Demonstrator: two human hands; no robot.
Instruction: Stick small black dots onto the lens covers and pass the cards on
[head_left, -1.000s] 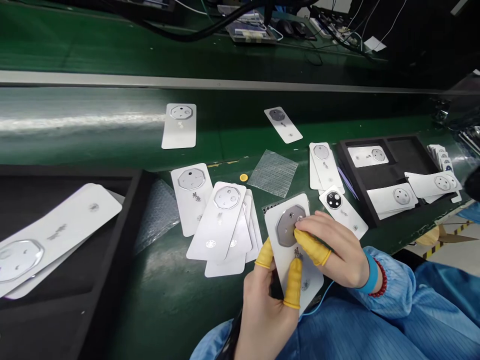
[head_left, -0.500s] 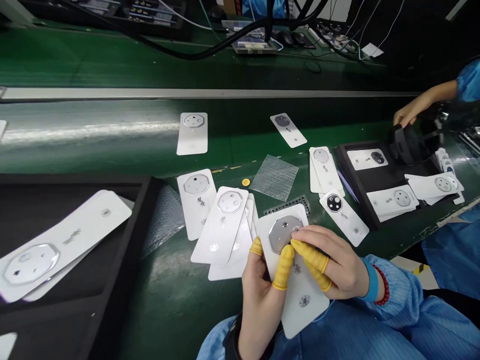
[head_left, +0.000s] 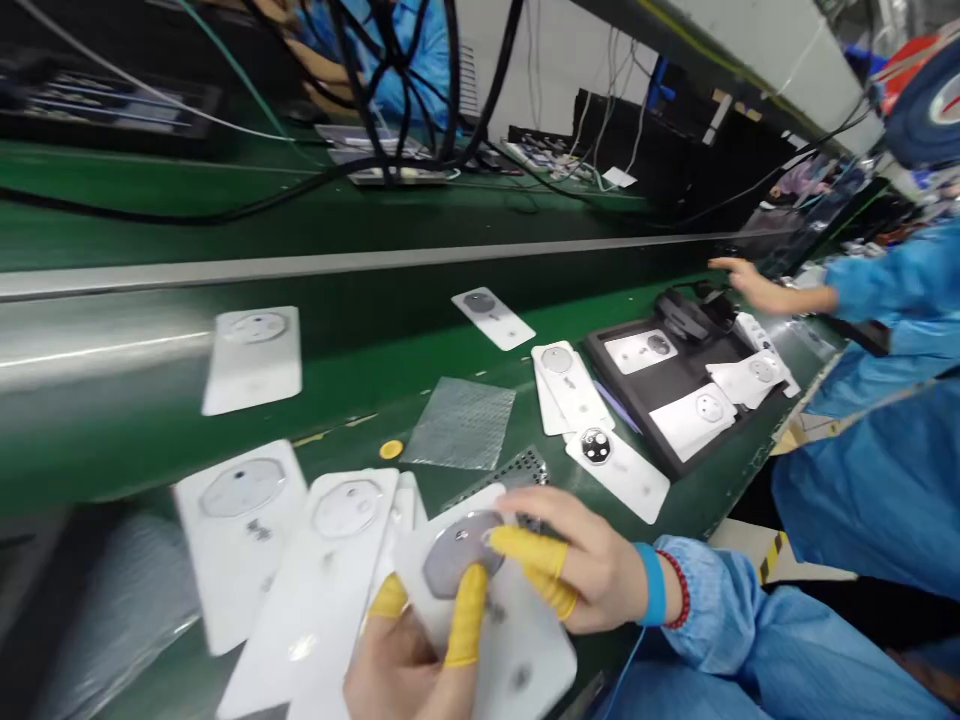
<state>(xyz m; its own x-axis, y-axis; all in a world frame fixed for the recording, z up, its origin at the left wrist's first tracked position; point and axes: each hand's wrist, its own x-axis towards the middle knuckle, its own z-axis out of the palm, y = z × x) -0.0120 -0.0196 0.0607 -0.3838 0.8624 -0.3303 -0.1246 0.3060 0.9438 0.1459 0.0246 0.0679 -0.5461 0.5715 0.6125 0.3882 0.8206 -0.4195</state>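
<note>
My left hand [head_left: 401, 670] sits at the bottom edge of the view, gripping a white card [head_left: 525, 655] between yellow-cotted thumb and finger. A grey octagonal lens plate [head_left: 459, 555] lies on the card's upper end. My right hand [head_left: 577, 570] rests over the card, its yellow finger cots touching the plate's edge. To the left lies a fanned stack of white cards [head_left: 330, 590], blurred, with a separate card [head_left: 240, 530] beside it. A card with a black multi-lens camera ring [head_left: 616, 474] lies to the right.
A black foam tray [head_left: 626, 385] holds several white cards. Above it, a co-worker's hand [head_left: 754, 288] reaches past a black object [head_left: 686, 312]. Bubble wrap [head_left: 459, 422], a yellow disc [head_left: 391, 449] and a black perforated strip [head_left: 510, 475] lie on the green bench. Cables hang behind a metal rail [head_left: 315, 266].
The view has swung and tilted, and my hands now sit lower in it. A co-worker's arm has come in over the tray, with a black object now resting there.
</note>
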